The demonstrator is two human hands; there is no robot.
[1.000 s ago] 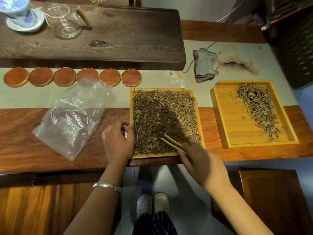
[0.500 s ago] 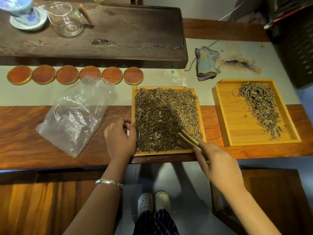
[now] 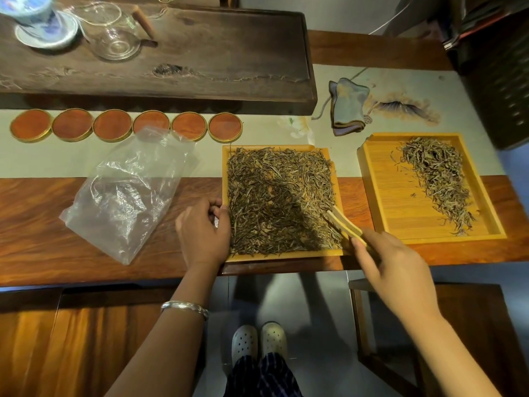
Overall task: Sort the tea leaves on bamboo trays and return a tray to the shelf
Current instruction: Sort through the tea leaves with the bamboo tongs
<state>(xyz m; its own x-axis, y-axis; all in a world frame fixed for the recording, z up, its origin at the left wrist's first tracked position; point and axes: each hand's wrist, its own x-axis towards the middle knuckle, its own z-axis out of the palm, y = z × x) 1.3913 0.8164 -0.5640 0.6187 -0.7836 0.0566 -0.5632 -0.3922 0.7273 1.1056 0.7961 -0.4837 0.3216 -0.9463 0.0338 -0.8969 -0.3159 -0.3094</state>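
Left hand (image 3: 203, 230) grips full tray (image 3: 339, 193) left rim; right hand (image 3: 400, 270) pinches bamboo tweezers (image 3: 345, 224) over near-right leaves (image 3: 274, 199). Second tray (image 3: 380, 196) right, apart. Plastic bag (image 3: 128, 190) left; coasters (image 3: 126, 128) far.

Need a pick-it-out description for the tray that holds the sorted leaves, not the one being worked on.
On the long wooden table, two bamboo trays sit side by side near the front edge. Take the right-hand tray, just below the folded grey cloth. Its slatted floor is mostly bare, with one narrow strip of tea leaves, while the neighbouring tray is covered edge to edge.
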